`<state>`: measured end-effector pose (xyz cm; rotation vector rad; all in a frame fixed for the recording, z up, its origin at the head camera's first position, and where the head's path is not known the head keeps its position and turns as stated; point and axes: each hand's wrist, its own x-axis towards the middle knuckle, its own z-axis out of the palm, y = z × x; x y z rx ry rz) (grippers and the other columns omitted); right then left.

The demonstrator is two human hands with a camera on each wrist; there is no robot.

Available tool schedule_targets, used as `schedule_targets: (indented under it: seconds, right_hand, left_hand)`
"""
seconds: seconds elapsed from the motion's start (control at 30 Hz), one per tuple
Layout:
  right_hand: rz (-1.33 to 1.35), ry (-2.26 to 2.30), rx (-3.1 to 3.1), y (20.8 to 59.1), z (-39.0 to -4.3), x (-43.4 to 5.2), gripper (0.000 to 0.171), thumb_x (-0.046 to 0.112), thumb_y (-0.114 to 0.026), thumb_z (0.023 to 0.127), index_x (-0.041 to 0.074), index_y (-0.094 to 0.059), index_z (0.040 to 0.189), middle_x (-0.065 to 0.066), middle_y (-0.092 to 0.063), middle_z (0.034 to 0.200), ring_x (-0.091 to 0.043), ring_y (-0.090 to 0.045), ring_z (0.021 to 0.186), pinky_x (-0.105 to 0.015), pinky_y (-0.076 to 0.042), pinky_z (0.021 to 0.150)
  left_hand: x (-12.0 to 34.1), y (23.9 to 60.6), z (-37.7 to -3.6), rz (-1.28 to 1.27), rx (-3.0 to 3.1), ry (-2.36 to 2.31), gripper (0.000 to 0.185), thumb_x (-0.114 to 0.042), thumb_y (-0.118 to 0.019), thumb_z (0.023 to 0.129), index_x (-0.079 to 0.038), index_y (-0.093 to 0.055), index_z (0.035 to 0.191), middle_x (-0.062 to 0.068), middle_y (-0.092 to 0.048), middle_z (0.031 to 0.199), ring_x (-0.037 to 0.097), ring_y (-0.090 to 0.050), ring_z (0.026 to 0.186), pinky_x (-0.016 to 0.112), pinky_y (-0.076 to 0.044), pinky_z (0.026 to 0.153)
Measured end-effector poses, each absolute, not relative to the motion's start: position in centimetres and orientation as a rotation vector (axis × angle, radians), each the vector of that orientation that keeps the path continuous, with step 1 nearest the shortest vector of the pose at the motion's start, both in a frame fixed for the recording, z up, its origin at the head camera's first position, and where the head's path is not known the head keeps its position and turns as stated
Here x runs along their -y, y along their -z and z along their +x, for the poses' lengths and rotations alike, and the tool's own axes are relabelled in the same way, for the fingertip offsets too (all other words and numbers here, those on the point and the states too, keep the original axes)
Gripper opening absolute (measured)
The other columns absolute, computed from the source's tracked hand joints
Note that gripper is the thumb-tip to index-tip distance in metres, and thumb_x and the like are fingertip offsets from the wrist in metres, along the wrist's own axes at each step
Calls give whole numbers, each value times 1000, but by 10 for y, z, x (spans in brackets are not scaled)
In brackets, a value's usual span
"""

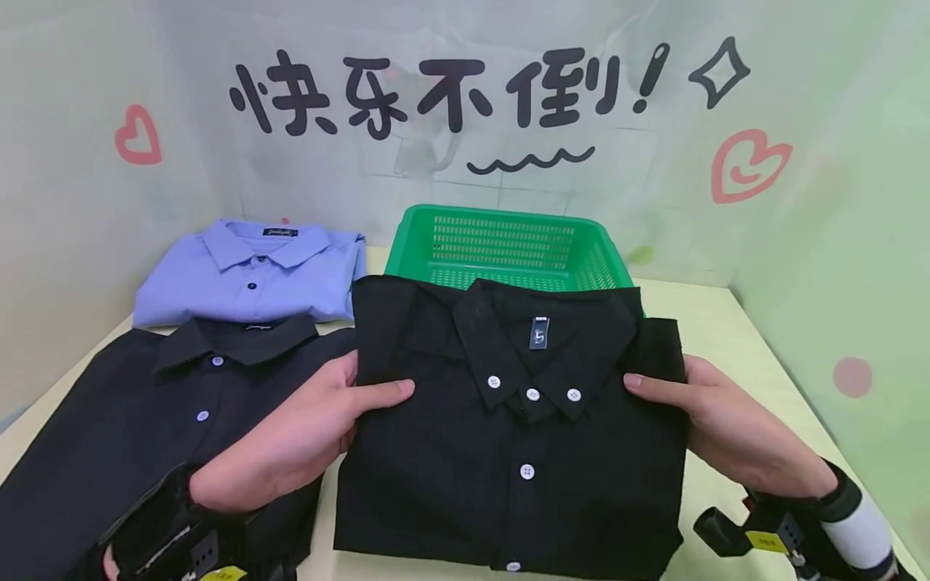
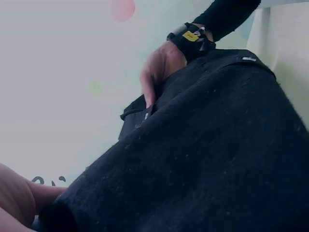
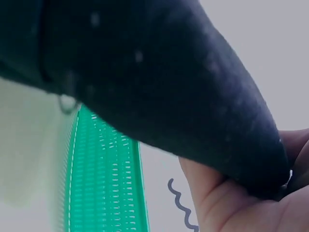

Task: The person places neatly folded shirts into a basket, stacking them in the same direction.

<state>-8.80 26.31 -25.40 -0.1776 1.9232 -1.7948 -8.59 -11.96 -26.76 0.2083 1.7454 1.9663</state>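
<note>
A folded black shirt (image 1: 508,452) with white buttons is lifted above the table in front of a green basket (image 1: 508,246). My left hand (image 1: 305,440) grips its left edge, thumb on top of the cloth. My right hand (image 1: 734,428) grips the right edge the same way. In the left wrist view the black shirt (image 2: 217,159) fills the frame, with the right hand (image 2: 161,67) at its far side. In the right wrist view the shirt (image 3: 145,77) hangs over my right hand's palm (image 3: 227,203), with the green basket (image 3: 104,179) below.
A second folded black shirt (image 1: 131,428) lies on the pale table (image 1: 734,323) at the left. A folded blue shirt (image 1: 254,274) lies behind it. Printed fabric walls close in the back and both sides.
</note>
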Motion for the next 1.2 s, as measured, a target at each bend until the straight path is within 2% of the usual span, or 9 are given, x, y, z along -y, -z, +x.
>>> schedule_targets:
  seconds: [0.27, 0.53, 0.87, 1.2]
  right_hand:
    - [-173, 1800, -2003, 245, -112, -258, 40, 24, -59, 101, -3, -52, 130, -18, -61, 124, -32, -59, 114, -42, -47, 95]
    - [-188, 1837, -2015, 245, -132, -259, 41, 25, -59, 101, -5, -50, 128, -17, -64, 119, -31, -63, 107, -40, -49, 92]
    - [-186, 1855, -2007, 244, -148, -256, 41, 23, -58, 101, -6, -49, 129, -15, -63, 119, -29, -63, 106, -39, -49, 92]
    - [-139, 1845, -2067, 228, -168, -247, 39, 23, -60, 100, -1, -47, 129, -10, -62, 117, -24, -62, 104, -37, -48, 92]
  left_hand:
    - [117, 262, -108, 202, -1811, -1972, 54, -18, -60, 99, -5, -34, 144, 13, -58, 131, 25, -61, 113, 39, -46, 96]
    - [111, 263, -133, 150, -1842, -1955, 51, -16, -55, 101, -6, -31, 145, 14, -51, 137, 27, -55, 118, 43, -38, 105]
    - [109, 260, -148, 138, -1826, -1977, 50, -15, -57, 100, -3, -33, 143, 15, -52, 135, 24, -58, 112, 39, -41, 101]
    - [107, 251, -169, 68, -1802, -2019, 48, -13, -56, 100, -5, -36, 142, 14, -52, 135, 27, -57, 114, 40, -40, 102]
